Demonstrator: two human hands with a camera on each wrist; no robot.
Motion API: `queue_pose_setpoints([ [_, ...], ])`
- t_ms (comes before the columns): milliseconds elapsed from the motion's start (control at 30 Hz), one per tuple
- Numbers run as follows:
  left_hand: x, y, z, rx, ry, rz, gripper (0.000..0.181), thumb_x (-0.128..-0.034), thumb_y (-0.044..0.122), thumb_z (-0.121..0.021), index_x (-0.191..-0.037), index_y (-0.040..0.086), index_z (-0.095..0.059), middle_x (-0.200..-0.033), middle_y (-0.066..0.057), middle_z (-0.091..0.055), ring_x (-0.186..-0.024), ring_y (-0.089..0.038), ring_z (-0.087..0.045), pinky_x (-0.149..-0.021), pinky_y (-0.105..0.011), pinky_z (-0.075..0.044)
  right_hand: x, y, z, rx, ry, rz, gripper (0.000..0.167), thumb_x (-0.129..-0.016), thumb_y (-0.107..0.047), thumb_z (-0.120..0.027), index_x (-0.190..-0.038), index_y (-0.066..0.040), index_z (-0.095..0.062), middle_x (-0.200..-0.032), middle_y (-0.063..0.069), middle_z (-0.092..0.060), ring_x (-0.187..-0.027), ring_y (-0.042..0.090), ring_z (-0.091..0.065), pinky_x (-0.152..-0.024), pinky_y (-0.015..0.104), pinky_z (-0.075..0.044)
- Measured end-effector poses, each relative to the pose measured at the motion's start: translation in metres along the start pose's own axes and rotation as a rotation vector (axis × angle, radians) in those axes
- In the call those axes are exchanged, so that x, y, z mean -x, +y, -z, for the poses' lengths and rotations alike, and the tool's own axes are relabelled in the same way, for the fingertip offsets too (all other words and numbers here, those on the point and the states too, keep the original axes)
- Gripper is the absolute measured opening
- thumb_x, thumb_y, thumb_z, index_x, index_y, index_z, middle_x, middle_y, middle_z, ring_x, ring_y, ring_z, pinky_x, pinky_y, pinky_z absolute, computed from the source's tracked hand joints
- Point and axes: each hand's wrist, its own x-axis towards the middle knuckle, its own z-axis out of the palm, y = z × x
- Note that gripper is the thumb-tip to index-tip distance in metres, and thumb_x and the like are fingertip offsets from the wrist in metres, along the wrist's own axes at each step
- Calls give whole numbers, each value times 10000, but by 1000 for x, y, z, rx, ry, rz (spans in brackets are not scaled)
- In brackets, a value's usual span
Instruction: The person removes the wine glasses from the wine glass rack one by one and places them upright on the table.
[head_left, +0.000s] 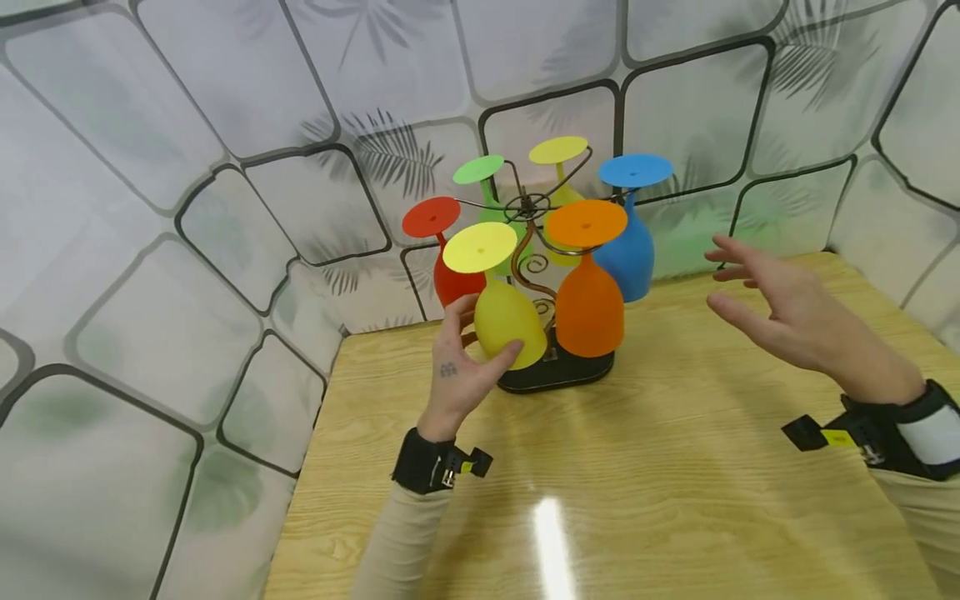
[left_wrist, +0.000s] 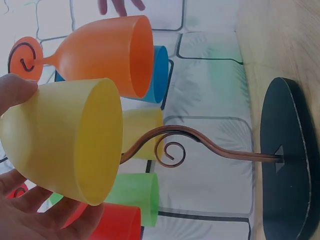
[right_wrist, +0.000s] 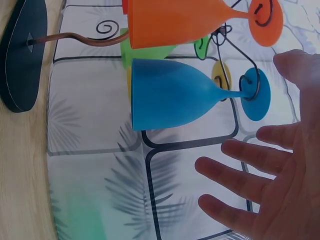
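Head view, left hand (head_left: pixel 463 367): holds the near yellow goblet (head_left: pixel 510 325), tilted upside down at the rack's (left_wrist: pixel 245 156) front (probably steadying it; its hooking is unclear).
Right hand (head_left: pixel 783 304): spread wide, empty, right of the blue goblet (head_left: pixel 628 258).
Rack: suspends goblets by their feet, keeping bowls off the surface (head_left: pixel 675 467).
Goblets: six; one orange goblet (head_left: pixel 591 308), one blue, one red goblet (head_left: pixel 456 279), one green goblet (left_wrist: pixel 137 195), two yellow, including a far yellow goblet (head_left: pixel 558 150).

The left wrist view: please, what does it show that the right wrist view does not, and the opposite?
Only left wrist: the left hand holding the front yellow cup.

Only right wrist: the blue foot and the wire hub.

Both: orange cup, blue bowl, green cup, red cup (just an edge in right wrist), base and right hand (only fingers in left wrist).
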Motion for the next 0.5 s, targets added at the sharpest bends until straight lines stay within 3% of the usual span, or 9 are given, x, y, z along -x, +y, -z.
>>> queue_pose_setpoints([
  [33, -1, 1, 0, -4, 4, -1, 700, -807, 234, -838, -1397, 58, -505, -1329, -129, -585, -1138, -281, -606, -846, -465, -569, 0, -1, 0, -1, 0, 2, 736, -977, -130, -658, -1616, -118, -294, -1476, 162, -543, -1169, 308, -599, -866, 166, -388],
  [267, -4, 2, 2, -15, 32, -9, 695, -822, 262, -816, -1405, 56, -499, -1306, -140, -585, -1089, -282, -604, -834, -476, -567, 2, -6, 2, -5, 1, 2, 735, -974, -127, -664, -1615, -143, -306, -1475, 123, -553, -1169, 108, -583, -888, 157, -389],
  [500, -3, 1, 3, -11, 41, -10, 706, -825, 295, -791, -1406, 36, -485, -1295, -156, -584, -1103, -290, -616, -828, -486, -576, 6, -8, 3, -17, 6, 26, 727, -968, -104, -661, -1607, -115, -316, -1459, 125, -563, -1146, 211, -619, -885, 96, -382],
])
